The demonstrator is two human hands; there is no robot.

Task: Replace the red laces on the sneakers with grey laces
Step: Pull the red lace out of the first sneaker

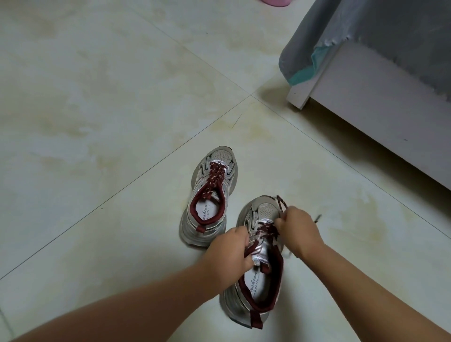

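Two silver sneakers with dark red collars stand on the tiled floor. The far sneaker is fully laced with its red lace. The near sneaker sits under both hands. My left hand grips its tongue and left side near the collar. My right hand pinches the near shoe's red lace, and a loop of it sticks up past my knuckles. No grey laces are in view.
A white bed frame with a grey cover and teal sheet edge stands at the upper right. A pink object shows at the top edge. Pale floor tiles stretch to the left.
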